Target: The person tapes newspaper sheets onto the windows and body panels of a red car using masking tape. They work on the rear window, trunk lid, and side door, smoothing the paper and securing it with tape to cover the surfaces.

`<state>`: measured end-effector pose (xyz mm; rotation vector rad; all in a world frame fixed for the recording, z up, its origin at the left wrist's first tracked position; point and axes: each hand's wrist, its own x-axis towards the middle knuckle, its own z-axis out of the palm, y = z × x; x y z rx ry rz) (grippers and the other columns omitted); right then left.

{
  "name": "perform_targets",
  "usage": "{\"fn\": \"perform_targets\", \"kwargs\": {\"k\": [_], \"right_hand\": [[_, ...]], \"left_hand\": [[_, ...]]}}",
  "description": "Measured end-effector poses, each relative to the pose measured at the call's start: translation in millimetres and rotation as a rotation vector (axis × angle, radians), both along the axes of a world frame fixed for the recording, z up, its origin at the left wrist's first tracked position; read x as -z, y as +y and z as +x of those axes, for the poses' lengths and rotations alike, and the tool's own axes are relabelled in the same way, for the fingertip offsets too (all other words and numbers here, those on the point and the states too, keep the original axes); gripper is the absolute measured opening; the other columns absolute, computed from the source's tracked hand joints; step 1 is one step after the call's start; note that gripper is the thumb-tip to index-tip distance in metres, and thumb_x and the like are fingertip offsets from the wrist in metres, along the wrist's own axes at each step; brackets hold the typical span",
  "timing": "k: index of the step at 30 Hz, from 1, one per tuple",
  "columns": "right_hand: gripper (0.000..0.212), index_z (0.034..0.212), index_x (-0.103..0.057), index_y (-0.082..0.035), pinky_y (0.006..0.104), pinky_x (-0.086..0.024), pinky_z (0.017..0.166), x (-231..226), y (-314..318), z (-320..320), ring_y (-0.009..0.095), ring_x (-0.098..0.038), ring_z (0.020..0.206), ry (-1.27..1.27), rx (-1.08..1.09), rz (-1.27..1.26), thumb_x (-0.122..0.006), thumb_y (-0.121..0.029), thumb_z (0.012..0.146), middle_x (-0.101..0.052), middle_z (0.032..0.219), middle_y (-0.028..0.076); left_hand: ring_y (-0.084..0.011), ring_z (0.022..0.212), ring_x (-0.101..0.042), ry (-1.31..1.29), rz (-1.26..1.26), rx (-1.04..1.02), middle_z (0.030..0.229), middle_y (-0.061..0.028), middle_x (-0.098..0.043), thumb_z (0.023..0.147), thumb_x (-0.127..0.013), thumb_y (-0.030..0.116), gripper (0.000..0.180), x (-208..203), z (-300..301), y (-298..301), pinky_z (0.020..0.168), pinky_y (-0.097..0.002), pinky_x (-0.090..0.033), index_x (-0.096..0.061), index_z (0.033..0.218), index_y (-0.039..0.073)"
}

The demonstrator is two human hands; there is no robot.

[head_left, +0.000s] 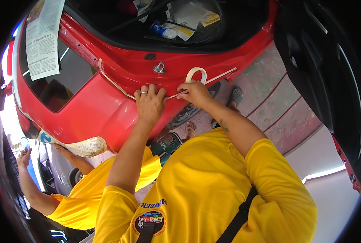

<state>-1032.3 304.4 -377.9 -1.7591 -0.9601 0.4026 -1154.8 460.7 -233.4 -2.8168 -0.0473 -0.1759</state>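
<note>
A pale masking tape strip [116, 86] runs along the curved edge of a red car body [81, 117], by the opening. My left hand [150, 102], with a ring on one finger, lies over the strip with its fingers spread and pressing against the panel. Close to its right, my right hand [196, 94] grips a masking tape roll [204, 75], its fingertips at the strip between the hands. Beyond that hand another length of pale strip reaches toward the right end of the panel. A metal striker [159, 67] stands above my hands.
Newspaper sheets cover part of the window [42, 44] and the lower body [89, 147]. Papers [188, 16] lie inside the car. At left, a co-worker in a yellow shirt [83, 202] reaches toward the car. A black panel [322, 81] rises at right; a green container [166, 146] stands below.
</note>
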Motion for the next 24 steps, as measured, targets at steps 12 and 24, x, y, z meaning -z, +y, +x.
{"fn": "perform_targets", "kwargs": {"k": [12,24], "right_hand": [[0.025,0.115,-0.078,-0.019,0.0527,-0.052,0.103,6,-2,9,0.037,-0.071,0.109,-0.182,0.041,-0.036,-0.080,-0.033,0.094,-0.073,0.103,0.013],[0.038,0.120,-0.081,-0.022,0.0518,-0.050,0.109,49,-32,28,0.036,-0.070,0.115,-0.168,0.098,-0.172,-0.083,-0.044,0.090,-0.075,0.108,0.014]], "left_hand": [[-0.0278,0.108,-0.057,0.129,-0.049,-0.032,0.107,-0.0051,-0.061,0.084,-0.089,0.037,0.028,16,22,-14,0.091,-0.0505,-0.040,-0.075,0.102,0.020],[-0.0296,0.109,-0.058,0.157,-0.020,0.020,0.109,-0.0061,-0.063,0.082,-0.082,0.023,0.027,29,33,-16,0.094,-0.0509,-0.041,-0.074,0.107,0.020]]}}
